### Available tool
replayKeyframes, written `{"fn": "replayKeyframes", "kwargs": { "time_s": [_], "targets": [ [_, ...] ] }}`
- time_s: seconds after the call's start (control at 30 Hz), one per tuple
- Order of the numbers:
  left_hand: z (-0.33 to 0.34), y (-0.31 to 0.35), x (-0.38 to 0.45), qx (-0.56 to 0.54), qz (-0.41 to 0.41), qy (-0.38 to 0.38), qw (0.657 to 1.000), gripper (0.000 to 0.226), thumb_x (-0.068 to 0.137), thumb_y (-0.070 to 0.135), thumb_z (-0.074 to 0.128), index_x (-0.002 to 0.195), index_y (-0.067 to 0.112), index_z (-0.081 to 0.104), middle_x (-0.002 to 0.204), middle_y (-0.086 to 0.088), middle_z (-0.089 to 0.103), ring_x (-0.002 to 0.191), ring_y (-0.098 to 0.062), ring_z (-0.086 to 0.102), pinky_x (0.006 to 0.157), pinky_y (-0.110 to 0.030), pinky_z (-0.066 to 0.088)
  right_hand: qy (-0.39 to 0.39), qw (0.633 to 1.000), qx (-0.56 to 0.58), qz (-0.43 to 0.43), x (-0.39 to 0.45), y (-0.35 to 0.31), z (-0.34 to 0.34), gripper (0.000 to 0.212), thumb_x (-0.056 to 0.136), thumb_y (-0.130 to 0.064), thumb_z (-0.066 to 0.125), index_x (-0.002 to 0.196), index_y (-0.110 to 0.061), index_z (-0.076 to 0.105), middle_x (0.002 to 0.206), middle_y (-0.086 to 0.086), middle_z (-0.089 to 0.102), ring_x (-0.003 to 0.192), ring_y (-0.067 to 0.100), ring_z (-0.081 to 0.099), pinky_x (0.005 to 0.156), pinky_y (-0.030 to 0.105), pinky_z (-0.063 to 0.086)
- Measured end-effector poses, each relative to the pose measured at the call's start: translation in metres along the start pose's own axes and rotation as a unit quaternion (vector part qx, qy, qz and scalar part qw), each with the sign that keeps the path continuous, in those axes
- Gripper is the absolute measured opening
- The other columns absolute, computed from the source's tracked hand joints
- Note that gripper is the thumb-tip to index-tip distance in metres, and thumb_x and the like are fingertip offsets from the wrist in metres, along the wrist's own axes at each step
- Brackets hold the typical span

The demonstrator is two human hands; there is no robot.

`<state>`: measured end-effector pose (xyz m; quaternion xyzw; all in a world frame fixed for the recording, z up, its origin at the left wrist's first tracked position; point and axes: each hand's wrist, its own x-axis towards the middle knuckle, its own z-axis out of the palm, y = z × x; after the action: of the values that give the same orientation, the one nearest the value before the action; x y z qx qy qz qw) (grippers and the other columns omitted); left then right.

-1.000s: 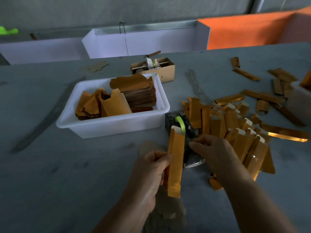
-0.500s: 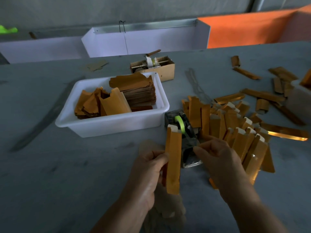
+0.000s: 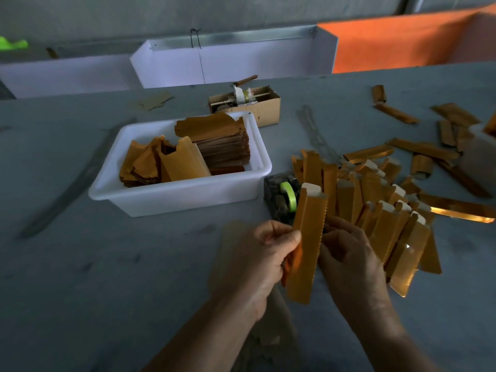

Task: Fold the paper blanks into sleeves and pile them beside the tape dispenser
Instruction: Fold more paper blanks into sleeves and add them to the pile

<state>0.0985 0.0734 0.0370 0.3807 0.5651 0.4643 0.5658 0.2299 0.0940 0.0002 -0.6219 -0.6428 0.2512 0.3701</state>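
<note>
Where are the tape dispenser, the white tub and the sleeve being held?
tape dispenser (image 3: 279, 196): head view, on its dark body beside the green roll.
white tub (image 3: 188, 196): head view, on its front wall.
held sleeve (image 3: 307, 237): head view, on its orange face.

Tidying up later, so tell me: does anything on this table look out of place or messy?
Yes. Loose sleeves lie scattered far right, away from the pile beside the tape dispenser. Blanks in the white tub lean askew.
</note>
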Motion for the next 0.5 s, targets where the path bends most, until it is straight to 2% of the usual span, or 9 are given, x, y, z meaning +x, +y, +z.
{"fn": "replayKeyframes", "kwargs": {
  "time_s": [0.07,0.17,0.23,0.33,0.43,0.5],
  "targets": [
    [0.001,0.001,0.002,0.01,-0.009,-0.004,1.0,0.009,0.091,0.017,0.061,0.083,0.014,0.061,0.06,0.01,0.058,0.046,0.005,0.053,0.043,-0.008,0.038,0.007,1.0,0.001,-0.002,-0.001,0.0,0.001,0.004,0.083,-0.015,0.066,0.086,-0.013,0.067,0.134,0.0,0.05,0.119,0.015,0.05,0.091,0.026,0.044],
    [0.002,-0.001,0.003,0.042,-0.017,0.001,0.999,0.01,0.091,0.023,0.061,0.081,0.02,0.062,0.067,0.008,0.061,0.059,-0.001,0.059,0.053,-0.014,0.043,0.005,1.0,0.003,-0.006,-0.003,0.0,0.001,0.005,0.083,-0.015,0.066,0.086,-0.011,0.067,0.133,-0.001,0.049,0.118,0.015,0.05,0.09,0.026,0.045],
    [0.002,-0.001,0.003,0.057,-0.016,0.008,0.998,0.01,0.091,0.025,0.061,0.082,0.021,0.062,0.07,0.006,0.062,0.065,-0.005,0.06,0.056,-0.017,0.044,0.014,0.999,-0.014,-0.026,-0.002,0.0,0.0,0.005,0.083,-0.013,0.066,0.085,-0.009,0.066,0.129,0.0,0.051,0.111,0.012,0.052,0.084,0.018,0.043],
    [0.003,0.0,0.004,0.065,-0.018,0.012,0.998,0.008,0.092,0.024,0.06,0.085,0.02,0.062,0.069,0.007,0.062,0.061,-0.003,0.059,0.053,-0.015,0.042,0.025,0.996,-0.052,-0.062,0.0,-0.004,-0.001,0.004,0.083,-0.009,0.066,0.084,-0.006,0.066,0.116,-0.006,0.051,0.097,0.005,0.048,0.07,0.002,0.032],
    [0.004,0.002,0.004,0.061,-0.027,0.01,0.998,0.006,0.092,0.024,0.06,0.087,0.021,0.062,0.075,0.006,0.064,0.071,-0.006,0.062,0.059,-0.018,0.045,0.023,0.997,-0.061,-0.047,0.001,-0.002,-0.004,0.003,0.086,-0.01,0.063,0.084,-0.008,0.063,0.109,-0.013,0.045,0.092,0.003,0.046,0.062,0.001,0.033],
    [0.004,0.002,0.004,0.064,-0.027,0.009,0.998,0.006,0.092,0.024,0.061,0.087,0.021,0.062,0.075,0.007,0.064,0.068,-0.004,0.061,0.057,-0.017,0.044,0.027,0.998,-0.043,-0.022,0.002,0.0,-0.009,0.005,0.088,-0.011,0.06,0.083,-0.011,0.062,0.108,-0.011,0.047,0.091,0.005,0.048,0.063,0.005,0.036]
  ]
}}
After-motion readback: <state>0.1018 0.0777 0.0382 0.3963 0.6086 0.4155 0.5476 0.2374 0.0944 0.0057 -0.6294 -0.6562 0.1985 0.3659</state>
